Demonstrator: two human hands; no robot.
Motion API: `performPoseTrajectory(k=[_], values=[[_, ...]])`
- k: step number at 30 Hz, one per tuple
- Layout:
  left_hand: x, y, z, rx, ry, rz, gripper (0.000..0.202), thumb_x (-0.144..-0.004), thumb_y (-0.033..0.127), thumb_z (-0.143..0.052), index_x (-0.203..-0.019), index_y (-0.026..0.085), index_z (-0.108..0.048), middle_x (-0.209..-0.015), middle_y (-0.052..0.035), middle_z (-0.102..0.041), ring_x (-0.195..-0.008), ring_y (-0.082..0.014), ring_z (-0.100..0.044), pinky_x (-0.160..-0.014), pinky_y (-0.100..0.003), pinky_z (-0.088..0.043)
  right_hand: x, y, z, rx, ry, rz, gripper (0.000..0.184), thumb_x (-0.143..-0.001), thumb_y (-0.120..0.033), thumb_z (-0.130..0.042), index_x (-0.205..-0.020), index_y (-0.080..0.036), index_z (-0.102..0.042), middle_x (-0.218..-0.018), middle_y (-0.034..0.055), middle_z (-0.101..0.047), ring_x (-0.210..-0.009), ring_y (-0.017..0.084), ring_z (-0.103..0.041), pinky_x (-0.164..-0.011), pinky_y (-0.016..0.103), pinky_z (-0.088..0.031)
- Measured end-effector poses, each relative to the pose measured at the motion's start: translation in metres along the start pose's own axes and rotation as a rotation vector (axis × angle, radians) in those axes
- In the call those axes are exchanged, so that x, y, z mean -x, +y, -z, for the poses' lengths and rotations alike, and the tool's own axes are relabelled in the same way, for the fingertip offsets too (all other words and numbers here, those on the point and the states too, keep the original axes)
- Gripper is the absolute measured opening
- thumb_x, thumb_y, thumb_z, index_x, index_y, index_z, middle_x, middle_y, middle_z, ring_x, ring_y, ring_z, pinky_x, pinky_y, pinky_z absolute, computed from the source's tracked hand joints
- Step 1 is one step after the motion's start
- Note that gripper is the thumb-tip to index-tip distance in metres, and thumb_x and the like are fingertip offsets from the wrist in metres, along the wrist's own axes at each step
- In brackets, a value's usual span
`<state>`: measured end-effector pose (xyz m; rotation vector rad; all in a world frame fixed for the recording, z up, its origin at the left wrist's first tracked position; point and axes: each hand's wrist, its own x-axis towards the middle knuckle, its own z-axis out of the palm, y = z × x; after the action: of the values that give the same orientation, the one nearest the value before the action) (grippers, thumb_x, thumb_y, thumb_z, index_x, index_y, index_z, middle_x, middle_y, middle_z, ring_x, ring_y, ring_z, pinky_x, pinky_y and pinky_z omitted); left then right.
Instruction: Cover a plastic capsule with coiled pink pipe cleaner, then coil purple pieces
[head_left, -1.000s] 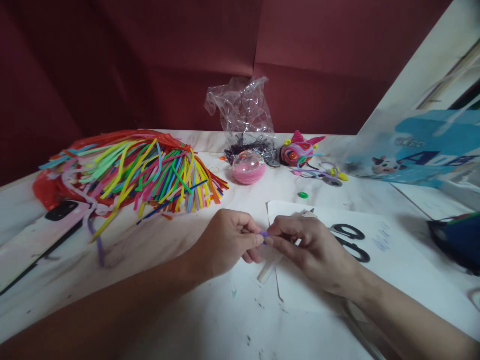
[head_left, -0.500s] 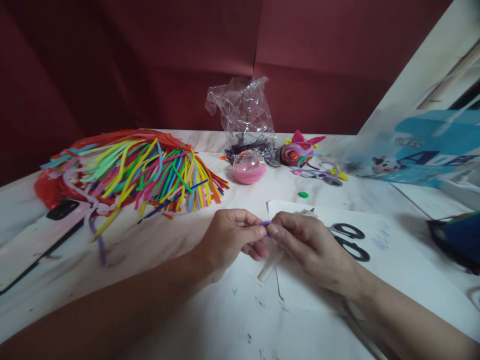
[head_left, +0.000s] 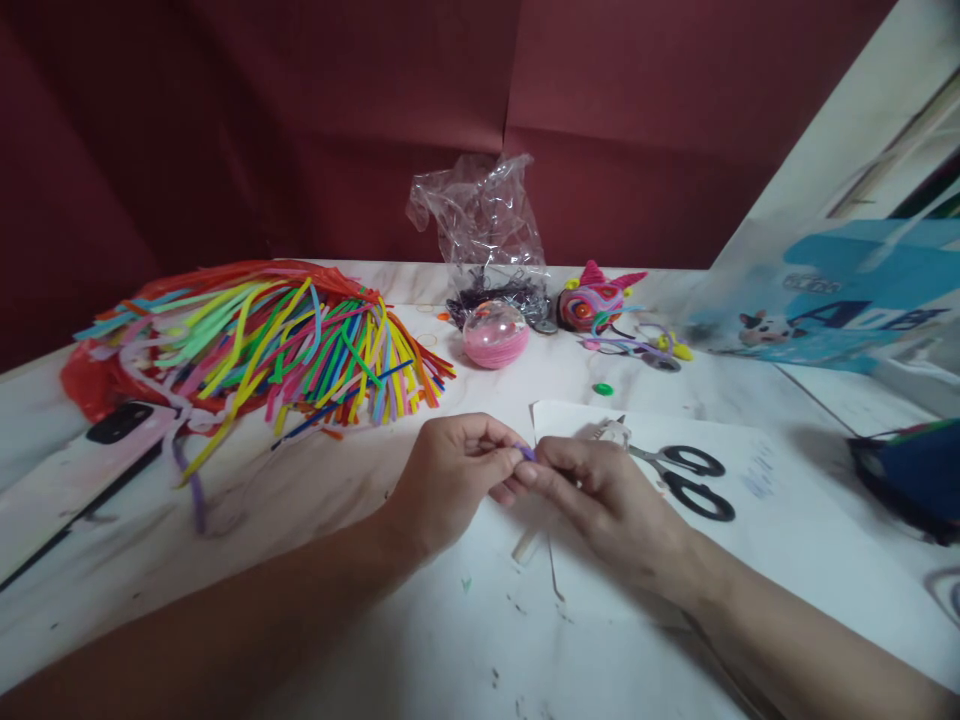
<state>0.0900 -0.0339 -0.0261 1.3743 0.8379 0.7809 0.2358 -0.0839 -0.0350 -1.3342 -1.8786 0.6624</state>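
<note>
The marbled white tabletop (head_left: 420, 640) carries colourful strips (head_left: 330, 340), a phone (head_left: 82, 465) and paper (head_left: 750, 540).

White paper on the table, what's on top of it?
On the white paper: black-handled scissors, faint bluish marks and a small pale object. The right hand, pinching a purple strip, covers part of it; anything hidden behind that hand can't be seen.

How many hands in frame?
2. The left hand is near the middle, pinching one side of a small purple piece; the right hand pinches the other side, over the white paper. No other hands show.
</note>
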Motion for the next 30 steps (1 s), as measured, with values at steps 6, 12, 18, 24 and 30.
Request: performPoseTrajectory(k=[6, 12, 18, 24, 30], values=[[-0.001, 0.003, 0.000, 0.057, 0.011, 0.017, 0.005, -0.069, 0.011, -0.058, -0.065, 0.012, -0.061, -0.050, 0.0035, -0.060, -0.044, -0.0065, -0.056, -0.044, -0.016, -0.047, -0.001, -0.002, -0.003, -0.017, -0.023, 0.017, 0.025, -0.090, -0.025, -0.046, -0.074, -0.016, -0.062, -0.068, 0.0012, -0.064, -0.062, 0.011, -0.057, -0.058, 0.019, -0.041], [-0.001, 0.007, 0.002, 0.061, -0.014, 0.050, 0.005, -0.068, 0.008, -0.061, -0.065, 0.010, -0.065, -0.050, 0.0009, -0.064, -0.046, -0.0074, -0.058, -0.047, -0.017, -0.049, 0.000, -0.006, 0.005, 0.273, 0.053, 0.148, 0.025, -0.089, -0.021, -0.041, -0.066, -0.016, -0.052, -0.055, -0.0016, -0.048, -0.047, 0.009, -0.041, -0.047, 0.021, -0.032], [-0.001, 0.010, 0.008, 0.050, -0.110, 0.061, 0.010, -0.068, 0.006, -0.060, -0.070, 0.011, -0.068, -0.052, 0.0007, -0.065, -0.048, -0.0084, -0.060, -0.051, -0.019, -0.051, 0.000, -0.009, 0.011, 0.206, -0.020, 0.115, 0.029, -0.089, -0.022, -0.041, -0.062, -0.016, -0.049, -0.053, -0.0024, -0.044, -0.048, 0.009, -0.040, -0.047, 0.021, -0.031], [0.001, 0.011, 0.008, 0.118, -0.119, 0.049, 0.005, -0.067, 0.009, -0.063, -0.068, 0.013, -0.061, -0.048, 0.0026, -0.062, -0.044, -0.0082, -0.058, -0.046, -0.018, -0.050, 0.001, -0.011, 0.015, 0.151, -0.079, 0.115, 0.029, -0.089, -0.021, -0.042, -0.063, -0.015, -0.051, -0.055, -0.0020, -0.044, -0.050, 0.009, -0.040, -0.048, 0.021, -0.032], [0.001, 0.012, 0.007, 0.137, -0.130, 0.167, 0.007, -0.068, 0.010, -0.063, -0.062, 0.010, -0.059, -0.048, 0.0004, -0.061, -0.046, -0.0082, -0.059, -0.049, -0.019, -0.050, 0.000, -0.011, 0.016, 0.217, -0.065, 0.213, 0.027, -0.089, -0.018, -0.042, -0.063, -0.015, -0.049, -0.055, -0.0025, -0.043, -0.049, 0.008, -0.039, -0.048, 0.021, -0.031]])
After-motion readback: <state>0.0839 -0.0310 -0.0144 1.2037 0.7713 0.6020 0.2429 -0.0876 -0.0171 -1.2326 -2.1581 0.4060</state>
